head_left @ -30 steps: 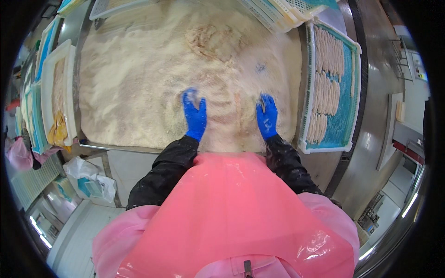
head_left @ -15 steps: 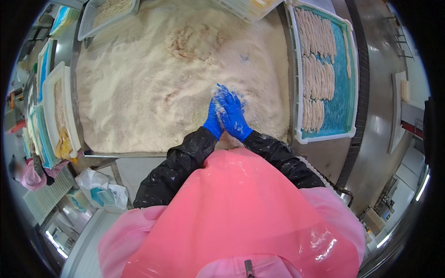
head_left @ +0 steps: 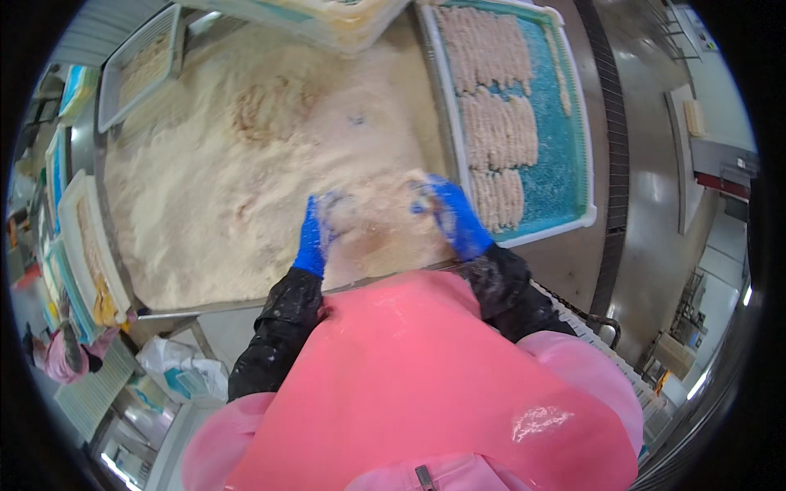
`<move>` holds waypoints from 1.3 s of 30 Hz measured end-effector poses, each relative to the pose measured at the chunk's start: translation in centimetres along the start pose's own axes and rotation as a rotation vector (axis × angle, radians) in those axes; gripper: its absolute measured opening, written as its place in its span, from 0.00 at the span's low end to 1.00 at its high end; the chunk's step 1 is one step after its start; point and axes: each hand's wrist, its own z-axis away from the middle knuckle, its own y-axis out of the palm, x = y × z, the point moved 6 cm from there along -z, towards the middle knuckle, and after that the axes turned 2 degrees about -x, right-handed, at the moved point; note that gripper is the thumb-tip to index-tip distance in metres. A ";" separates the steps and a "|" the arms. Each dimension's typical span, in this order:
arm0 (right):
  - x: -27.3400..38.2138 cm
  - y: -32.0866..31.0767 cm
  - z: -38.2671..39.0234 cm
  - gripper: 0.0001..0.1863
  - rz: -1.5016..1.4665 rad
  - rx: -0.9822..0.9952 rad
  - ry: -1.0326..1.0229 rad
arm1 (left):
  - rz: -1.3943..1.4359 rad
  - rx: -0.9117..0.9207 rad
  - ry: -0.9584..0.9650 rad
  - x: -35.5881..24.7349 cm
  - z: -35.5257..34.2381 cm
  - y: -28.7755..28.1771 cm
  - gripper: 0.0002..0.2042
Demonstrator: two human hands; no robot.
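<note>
A wide bed of pale breadcrumbs (head_left: pixel 246 180) fills the steel table in front of me. Both my hands wear blue gloves dusted with crumbs. My left hand (head_left: pixel 315 233) and my right hand (head_left: pixel 454 217) are held apart, palms turned inward, cupping a raised heap of crumbs (head_left: pixel 377 217) at the near edge. Whether a piece lies inside the heap is hidden. Just right of my right hand lies a white-rimmed blue tray (head_left: pixel 565 164) with rows of breaded strips (head_left: pixel 499 123).
A white tray of coated pieces (head_left: pixel 143 69) sits at the far left and a white bin (head_left: pixel 327 20) at the far edge. More trays (head_left: pixel 90 254) line the left side. A person in pink (head_left: pixel 57 360) is at lower left. Steel counter (head_left: pixel 647 204) runs along the right.
My hands went from spread flat on the crumbs, to pressed together, and now are apart again around a heap. The view has shifted so the strip tray looks closer.
</note>
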 end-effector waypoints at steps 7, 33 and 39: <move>18.5 -18.2 0.7 0.22 0.766 -0.585 -0.522 | 0.079 -0.298 -0.021 1.3 -2.5 -3.1 0.35; 16.6 -26.5 -1.4 0.19 1.389 -0.670 -0.443 | 0.119 -0.158 0.032 0.7 1.5 -6.5 0.27; 8.2 -0.4 -4.8 0.19 1.137 -0.189 -0.993 | -0.155 -0.272 0.176 -0.2 3.0 -11.8 0.20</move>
